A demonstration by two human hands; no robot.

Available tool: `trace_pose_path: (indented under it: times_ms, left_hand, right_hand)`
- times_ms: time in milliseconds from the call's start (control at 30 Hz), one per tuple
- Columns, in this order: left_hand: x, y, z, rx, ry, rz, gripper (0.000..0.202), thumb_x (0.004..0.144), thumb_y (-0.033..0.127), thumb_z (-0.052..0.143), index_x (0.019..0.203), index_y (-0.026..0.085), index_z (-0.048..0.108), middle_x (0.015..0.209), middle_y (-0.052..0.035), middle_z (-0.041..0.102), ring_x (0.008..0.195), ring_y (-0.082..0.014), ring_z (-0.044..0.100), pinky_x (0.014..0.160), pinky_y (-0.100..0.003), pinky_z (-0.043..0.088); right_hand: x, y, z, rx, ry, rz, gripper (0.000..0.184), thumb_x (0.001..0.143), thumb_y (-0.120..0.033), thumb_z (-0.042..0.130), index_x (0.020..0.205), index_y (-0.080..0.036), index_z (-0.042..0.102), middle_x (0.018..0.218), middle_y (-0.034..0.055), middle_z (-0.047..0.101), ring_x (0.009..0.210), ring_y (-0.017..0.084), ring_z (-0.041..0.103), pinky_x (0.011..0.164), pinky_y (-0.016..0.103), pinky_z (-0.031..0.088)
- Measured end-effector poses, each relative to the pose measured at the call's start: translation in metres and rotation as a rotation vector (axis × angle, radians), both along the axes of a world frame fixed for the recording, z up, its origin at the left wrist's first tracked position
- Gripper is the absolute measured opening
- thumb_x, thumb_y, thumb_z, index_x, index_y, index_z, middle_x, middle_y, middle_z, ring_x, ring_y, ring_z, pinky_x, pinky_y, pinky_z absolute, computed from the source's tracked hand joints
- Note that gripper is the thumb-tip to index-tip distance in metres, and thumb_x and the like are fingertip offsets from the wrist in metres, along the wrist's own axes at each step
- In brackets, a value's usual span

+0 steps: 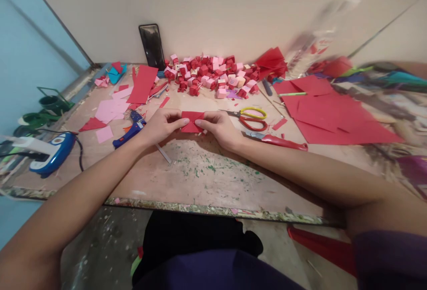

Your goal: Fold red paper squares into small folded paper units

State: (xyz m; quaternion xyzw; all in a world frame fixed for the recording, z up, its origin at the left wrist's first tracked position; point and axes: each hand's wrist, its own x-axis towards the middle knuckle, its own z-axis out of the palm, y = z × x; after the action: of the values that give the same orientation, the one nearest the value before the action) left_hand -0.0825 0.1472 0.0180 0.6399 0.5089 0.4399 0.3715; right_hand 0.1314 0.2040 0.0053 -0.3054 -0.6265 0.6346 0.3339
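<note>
A small red paper piece (192, 115) with crease lines is held up between my two hands over the middle of the table. My left hand (166, 125) pinches its left edge, thumb on top and fingers curled behind. On the opposite edge my right hand (222, 127) pinches it the same way. Just right of my right hand lie yellow-and-red-handled scissors (252, 117), and a red-handled cutting tool (283, 141) is partly under my forearm. A blue glue gun (129, 134) lies beside my left wrist.
A heap of small red and pink paper boxes (213, 74) lies along the wall, with a phone (152, 46) propped upright beside it. Red sheets (333, 116) spread at right; pink paper (108, 108) at left. A blue power strip (58, 154) sits at the left edge.
</note>
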Motion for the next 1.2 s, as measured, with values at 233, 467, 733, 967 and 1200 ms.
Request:
trace_pose_path:
  times_ms: [233, 467, 733, 967, 1200]
  left_hand:
    - [0.0011, -0.0022, 0.0029, -0.006, 0.009, 0.013, 0.031, 0.083, 0.043, 0.077, 0.068, 0.018, 0.069, 0.065, -0.0001, 0.064, 0.063, -0.0141, 0.056, 0.061, -0.028, 0.042]
    - [-0.0001, -0.0022, 0.0013, 0.007, 0.022, 0.018, 0.031, 0.085, 0.043, 0.077, 0.070, 0.018, 0.069, 0.065, 0.0002, 0.064, 0.063, -0.0140, 0.056, 0.061, -0.028, 0.042]
    - [0.0010, -0.0034, 0.0064, 0.046, 0.080, 0.019, 0.034, 0.087, 0.040, 0.075, 0.063, 0.019, 0.063, 0.059, 0.0024, 0.058, 0.058, -0.0117, 0.049, 0.061, -0.028, 0.041]
    - [0.0025, -0.0052, 0.0086, 0.040, 0.056, 0.026, 0.035, 0.086, 0.039, 0.076, 0.061, 0.019, 0.061, 0.058, 0.0026, 0.056, 0.056, -0.0117, 0.047, 0.059, -0.029, 0.039]
    - [0.0004, -0.0033, 0.0051, 0.041, 0.060, 0.031, 0.035, 0.086, 0.040, 0.077, 0.062, 0.020, 0.063, 0.059, 0.0021, 0.058, 0.056, -0.0119, 0.048, 0.058, -0.029, 0.039]
  right_hand:
    - [0.0005, -0.0011, -0.0001, 0.005, -0.013, 0.000, 0.024, 0.083, -0.038, 0.084, 0.084, -0.016, 0.078, 0.071, 0.0019, 0.073, 0.058, 0.011, 0.057, 0.057, 0.027, 0.045]
    - [-0.0001, -0.0017, -0.0019, 0.010, -0.010, -0.003, 0.023, 0.084, -0.039, 0.083, 0.085, -0.016, 0.078, 0.072, 0.0016, 0.073, 0.060, 0.012, 0.058, 0.060, 0.028, 0.045]
    - [-0.0007, -0.0037, 0.0029, 0.001, -0.004, 0.003, 0.022, 0.083, -0.036, 0.083, 0.084, -0.015, 0.078, 0.070, 0.0024, 0.073, 0.058, 0.012, 0.059, 0.059, 0.027, 0.046]
    - [-0.0004, -0.0034, 0.0014, 0.003, 0.000, 0.019, 0.021, 0.085, -0.036, 0.081, 0.087, -0.015, 0.079, 0.070, 0.0024, 0.074, 0.059, 0.012, 0.061, 0.061, 0.028, 0.048]
    - [0.0000, -0.0039, 0.0022, 0.000, -0.013, 0.018, 0.021, 0.085, -0.036, 0.081, 0.088, -0.016, 0.079, 0.068, 0.0033, 0.076, 0.059, 0.013, 0.063, 0.059, 0.027, 0.048]
